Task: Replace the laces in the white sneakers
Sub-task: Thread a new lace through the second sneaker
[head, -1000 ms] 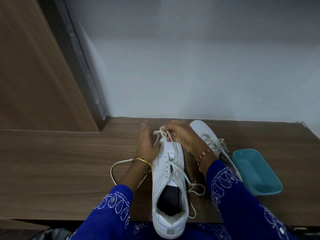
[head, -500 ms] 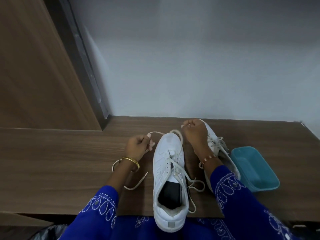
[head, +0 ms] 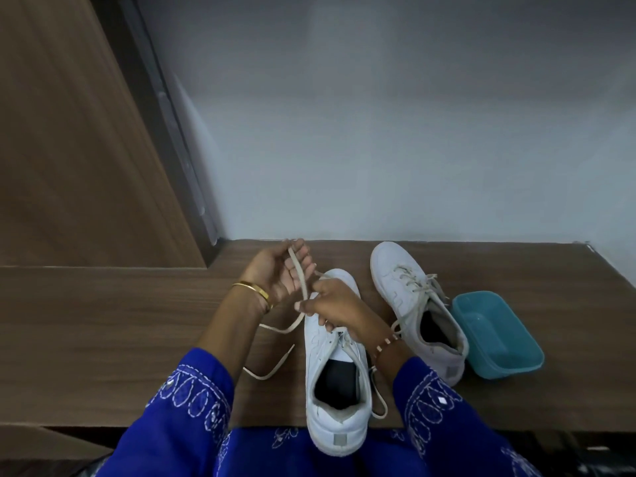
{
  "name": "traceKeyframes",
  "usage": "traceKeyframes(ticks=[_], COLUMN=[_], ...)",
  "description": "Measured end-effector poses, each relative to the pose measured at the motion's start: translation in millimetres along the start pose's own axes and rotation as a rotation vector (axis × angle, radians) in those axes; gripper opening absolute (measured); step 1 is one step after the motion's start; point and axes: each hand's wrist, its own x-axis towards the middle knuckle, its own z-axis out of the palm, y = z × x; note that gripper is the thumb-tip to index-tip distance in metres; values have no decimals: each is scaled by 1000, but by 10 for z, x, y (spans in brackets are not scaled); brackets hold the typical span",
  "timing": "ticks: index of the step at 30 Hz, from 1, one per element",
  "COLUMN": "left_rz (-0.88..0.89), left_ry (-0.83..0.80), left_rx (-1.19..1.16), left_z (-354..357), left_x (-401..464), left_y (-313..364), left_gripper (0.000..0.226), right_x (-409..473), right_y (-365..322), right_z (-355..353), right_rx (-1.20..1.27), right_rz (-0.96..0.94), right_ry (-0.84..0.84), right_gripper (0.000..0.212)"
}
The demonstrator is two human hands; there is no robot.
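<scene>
Wooden table (head: 103,321) bears both sneakers. Near sneaker (head: 335,383), under the right hand (head: 332,306), is partly laced. Second sneaker (head: 413,297), right of it, appears fully laced. Left hand (head: 280,270) pinches the lace (head: 299,277); right hand grips it lower.

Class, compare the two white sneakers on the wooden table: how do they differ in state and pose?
The near white sneaker is partly unlaced, its lace held by both hands; the far white sneaker is fully laced and untouched. The near one points straight ahead; the far one is angled. Both stand upright.
</scene>
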Motion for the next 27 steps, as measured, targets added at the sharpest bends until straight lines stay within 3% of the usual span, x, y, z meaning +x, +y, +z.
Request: traceKeyframes(ticks=[3,5,10,13,15,18,22,24,27], left_rz=[53,108,110,247,343,359,232,207,185], left_ry=[44,73,-9,-98,-129,-27,-18,-37,-47], left_rx=[-92,-26,510,780,821,584,-9,-177,-289], left_z=[12,-25,-169,-225,-260,-240,-137,-92,-23], left_x=[-6,-4,2,-13,-10,11,48,47,38], left_y=[-13,-55,-382,-552,-614,-570,-303,-216,-175], left_gripper=[35,40,46,41,36,37,34,33,34], right_x=[-26,-47,-48,-15,14,16,-78,-95,-53], right_y=[-33,-78,-256,-337,-344,-256,-92,-61,-31], right_z=[49,-14,-361,-528,-603,-611,-408,-269,-119], right_rx=[4,71,367,471,512,435,129,84,38], right_rz=[-33,-44,-147,-202,-209,-94,173,162,38], right_ry=[8,77,289,384,404,361,41,-86,-114], right_gripper=[18,20,23,23,19,19,23,16,13])
